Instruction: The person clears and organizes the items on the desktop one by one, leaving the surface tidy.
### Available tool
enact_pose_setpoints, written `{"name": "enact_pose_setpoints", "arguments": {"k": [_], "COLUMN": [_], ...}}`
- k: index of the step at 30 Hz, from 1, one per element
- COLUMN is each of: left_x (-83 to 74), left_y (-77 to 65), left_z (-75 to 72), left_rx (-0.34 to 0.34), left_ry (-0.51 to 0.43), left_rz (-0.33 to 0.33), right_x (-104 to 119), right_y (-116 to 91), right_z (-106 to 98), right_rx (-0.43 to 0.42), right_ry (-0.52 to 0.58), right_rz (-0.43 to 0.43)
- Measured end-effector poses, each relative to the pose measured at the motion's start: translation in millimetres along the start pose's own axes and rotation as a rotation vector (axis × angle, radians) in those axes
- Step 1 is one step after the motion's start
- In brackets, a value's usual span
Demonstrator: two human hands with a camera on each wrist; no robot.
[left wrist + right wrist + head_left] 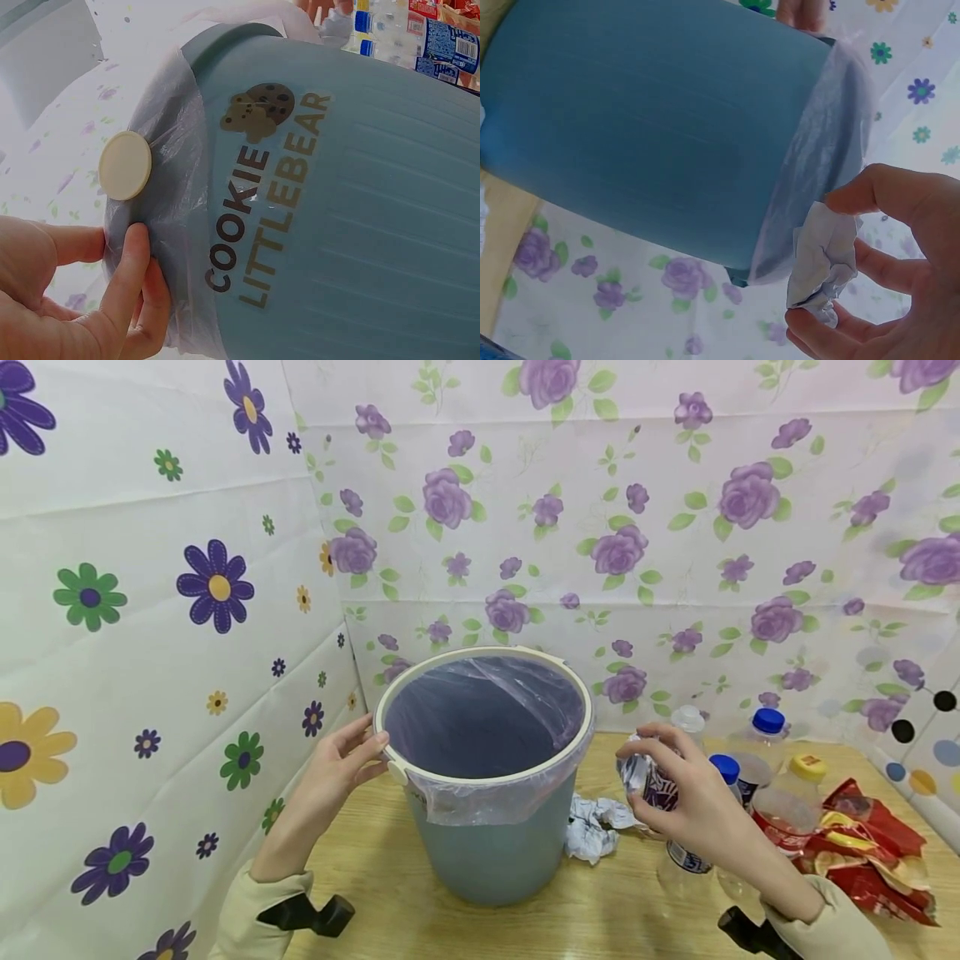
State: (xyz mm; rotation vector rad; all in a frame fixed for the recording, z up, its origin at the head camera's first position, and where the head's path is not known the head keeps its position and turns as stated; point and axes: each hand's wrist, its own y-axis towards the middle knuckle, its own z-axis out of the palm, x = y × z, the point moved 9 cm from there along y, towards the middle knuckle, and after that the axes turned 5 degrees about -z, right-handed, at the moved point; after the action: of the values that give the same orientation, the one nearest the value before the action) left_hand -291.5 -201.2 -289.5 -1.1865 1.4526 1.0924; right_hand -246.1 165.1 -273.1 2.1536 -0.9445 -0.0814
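Observation:
A blue-grey trash can (pixel 495 852) with a cream rim stands on the table, lined with a thin clear bag (pixel 480 802) folded over its edge. My left hand (pixel 341 768) pinches the rim at its left side, thumb over the edge and fingers against the liner outside; the left wrist view shows the round cream button (pixel 125 166) just beside the fingers. To the right of the can, my right hand (pixel 686 789) holds a crumpled piece of paper (pixel 823 259) between thumb and fingers. Inside the can, the liner shows.
More crumpled paper (pixel 592 831) lies by the can's right base. Several plastic bottles stand beyond and beside my right forearm, one with a blue cap (pixel 768 721) and one with a yellow cap (pixel 807 767). Red snack bags (pixel 873 852) lie at the far right. Flowered sheets (pixel 480 568) hang behind.

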Motion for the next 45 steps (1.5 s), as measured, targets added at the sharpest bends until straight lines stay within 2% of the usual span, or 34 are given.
{"name": "enact_pose_setpoints", "arguments": {"k": [7,16,21,31,45], "left_x": [2.4,2.4,3.0,2.6,2.0], "left_y": [-0.7,0.1,0.0,0.6,0.6], "left_z": [-2.1,-1.8,-1.9,-3.0,-2.3], "left_rx": [-0.002,0.002,0.002,0.0,0.008], "left_ry": [-0.001,-0.009,-0.011,-0.007,-0.026], "left_rz": [-0.008,-0.012,-0.012,-0.018,-0.014], "right_x": [5.7,13.1,16.0,25.4,34.9], "right_y": [12.2,30.9,39.9,58.3,86.4], "right_z": [-4.4,-13.3,-15.1,-14.7,-10.5], "right_rx": [-0.015,-0.085,-0.099,-0.146,-0.093], "right_ry": [0.016,0.059,0.037,0.116,0.166], "right_rz": [0.001,-0.004,0.001,-0.056,-0.081]}}
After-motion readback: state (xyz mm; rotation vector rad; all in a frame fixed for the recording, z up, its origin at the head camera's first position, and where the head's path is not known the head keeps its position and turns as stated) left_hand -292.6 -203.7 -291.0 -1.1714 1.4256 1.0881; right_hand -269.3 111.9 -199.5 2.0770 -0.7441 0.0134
